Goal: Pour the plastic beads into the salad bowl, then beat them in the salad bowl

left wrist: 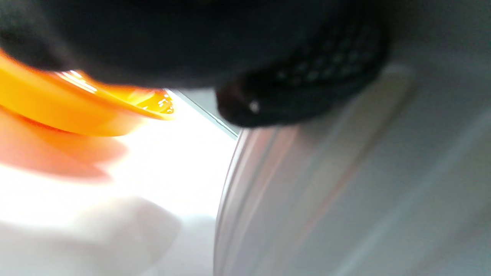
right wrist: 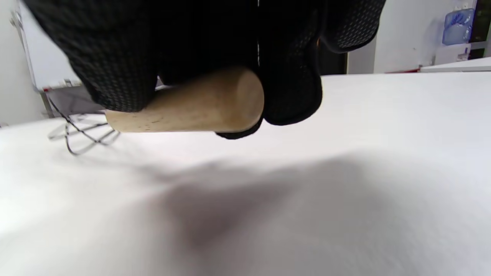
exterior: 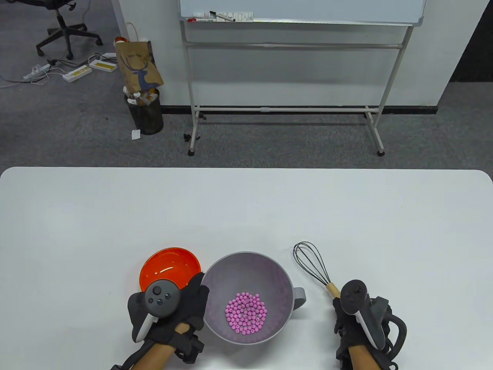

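Note:
The grey salad bowl [exterior: 246, 266] stands near the table's front edge, with a heap of pink plastic beads [exterior: 246, 312] on its bottom. To its left sits the orange bowl [exterior: 169, 266], holding nothing. My left hand [exterior: 194, 289] lies between the two bowls. Its fingertips [left wrist: 299, 88] rest on the salad bowl's outer wall [left wrist: 345, 191], beside the orange bowl [left wrist: 76, 111]. The whisk [exterior: 312, 264] lies to the right of the salad bowl, and my right hand [exterior: 341, 308] grips its wooden handle [right wrist: 191, 107]. Its wires [right wrist: 80, 134] sit low over the table.
The salad bowl has a grey handle [exterior: 299, 296] on its right side, towards the whisk. The white table [exterior: 246, 208] stretches far beyond the bowls. Past its far edge stand a whiteboard frame [exterior: 285, 110] and a waste bin [exterior: 145, 111] on the floor.

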